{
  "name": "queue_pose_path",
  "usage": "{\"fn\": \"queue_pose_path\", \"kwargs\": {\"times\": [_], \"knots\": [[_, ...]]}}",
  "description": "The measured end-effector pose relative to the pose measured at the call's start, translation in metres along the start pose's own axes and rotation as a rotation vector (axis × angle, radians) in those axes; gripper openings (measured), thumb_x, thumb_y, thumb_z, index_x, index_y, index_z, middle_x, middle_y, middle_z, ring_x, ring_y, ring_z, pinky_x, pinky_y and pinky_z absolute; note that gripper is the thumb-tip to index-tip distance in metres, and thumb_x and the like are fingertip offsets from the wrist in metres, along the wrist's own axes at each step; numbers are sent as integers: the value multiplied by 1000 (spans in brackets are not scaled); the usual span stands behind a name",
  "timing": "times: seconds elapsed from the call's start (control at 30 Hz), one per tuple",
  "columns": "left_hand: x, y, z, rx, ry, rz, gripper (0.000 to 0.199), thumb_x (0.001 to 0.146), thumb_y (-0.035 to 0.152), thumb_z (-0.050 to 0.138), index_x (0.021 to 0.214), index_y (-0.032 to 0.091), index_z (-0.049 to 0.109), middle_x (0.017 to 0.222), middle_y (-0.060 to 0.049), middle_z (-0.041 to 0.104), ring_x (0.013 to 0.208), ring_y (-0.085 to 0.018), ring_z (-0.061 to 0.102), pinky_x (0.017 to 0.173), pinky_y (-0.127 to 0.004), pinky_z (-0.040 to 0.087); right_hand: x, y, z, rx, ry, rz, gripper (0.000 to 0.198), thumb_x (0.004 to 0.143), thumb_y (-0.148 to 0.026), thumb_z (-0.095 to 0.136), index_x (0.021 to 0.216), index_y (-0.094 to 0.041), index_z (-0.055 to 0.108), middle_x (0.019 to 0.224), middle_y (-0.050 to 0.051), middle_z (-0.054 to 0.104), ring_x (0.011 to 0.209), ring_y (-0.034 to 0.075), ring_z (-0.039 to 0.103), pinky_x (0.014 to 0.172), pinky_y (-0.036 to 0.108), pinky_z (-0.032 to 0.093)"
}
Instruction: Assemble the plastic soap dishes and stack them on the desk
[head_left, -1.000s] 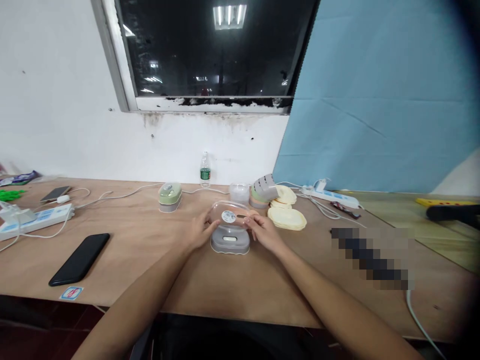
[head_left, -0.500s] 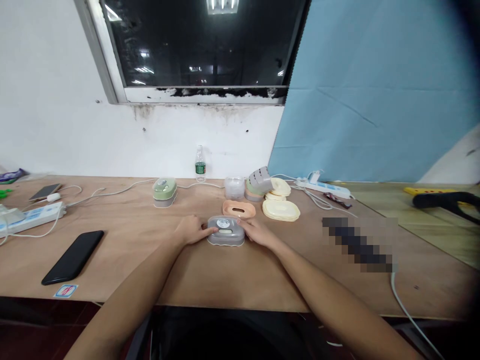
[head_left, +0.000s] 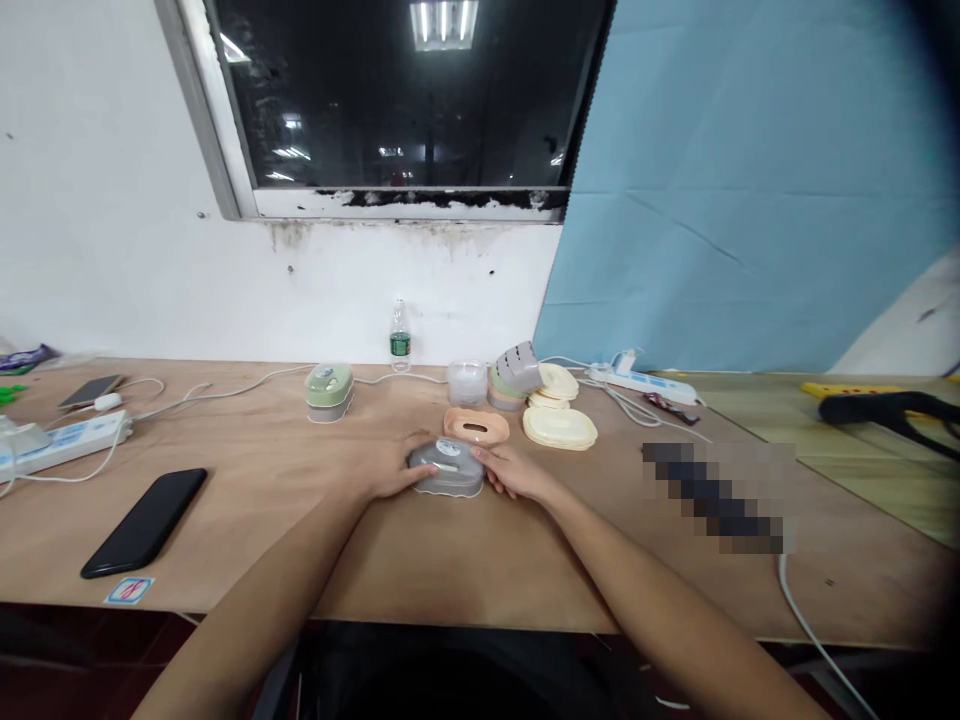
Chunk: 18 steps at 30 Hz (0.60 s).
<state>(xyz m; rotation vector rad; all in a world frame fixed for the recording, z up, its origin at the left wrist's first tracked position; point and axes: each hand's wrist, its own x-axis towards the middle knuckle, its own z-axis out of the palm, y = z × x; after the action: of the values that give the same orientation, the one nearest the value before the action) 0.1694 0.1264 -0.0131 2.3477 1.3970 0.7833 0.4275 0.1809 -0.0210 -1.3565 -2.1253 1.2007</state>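
Note:
A grey lidded plastic box (head_left: 452,480) with a round sticker and a pale slot on top sits before me on the table, slightly askew. My left hand (head_left: 390,466) grips its left side, thumb across the top and fingers partly hidden behind. On the right end, my right hand (head_left: 514,470) has its thumb on the upper edge and fingers curled down the side. Just behind the box lies a peach-coloured plastic shell (head_left: 491,428) with a dark slot in it.
A green and grey box (head_left: 330,393) stands back left, with a plastic bottle (head_left: 400,345) by the wall. Behind my right hand are clear containers (head_left: 468,382), tilted grey cups (head_left: 519,368) and stacked cream lids (head_left: 559,427). A black phone (head_left: 146,522) and power strip (head_left: 64,445) lie left.
The grey box has tipped and turned slightly between my hands. My left hand has shifted further over its left end, and my right fingers have curled more beside it.

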Motion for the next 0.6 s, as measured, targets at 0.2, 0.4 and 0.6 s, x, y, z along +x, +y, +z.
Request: {"fn": "queue_pose_path", "kwargs": {"times": [0.2,0.4,0.6], "knots": [[1,-8,-1,-110,-53,-3,77,69,59,71,134,25,51,142,-9,48,124,-28,51,103,-41,43,-3,-5,3,-30,39,-84,56,85,-68,39,69,-17,55,49,-3,51,39,8,43,38,20,29],[-2,-17,-10,-51,-88,-40,94,60,64,76,139,21,48,147,-13,42,132,-32,44,109,-43,37,0,-4,7,10,132,-188,51,73,-66,59,60,-19,43,53,-4,52,47,8,42,46,20,29],[-1,-23,-8,-21,-53,-45,92,59,64,75,136,19,52,146,-12,43,131,-32,45,110,-41,36,5,3,10,16,150,-272,51,74,-66,60,61,-20,41,53,-5,47,50,9,40,48,22,27]]}}
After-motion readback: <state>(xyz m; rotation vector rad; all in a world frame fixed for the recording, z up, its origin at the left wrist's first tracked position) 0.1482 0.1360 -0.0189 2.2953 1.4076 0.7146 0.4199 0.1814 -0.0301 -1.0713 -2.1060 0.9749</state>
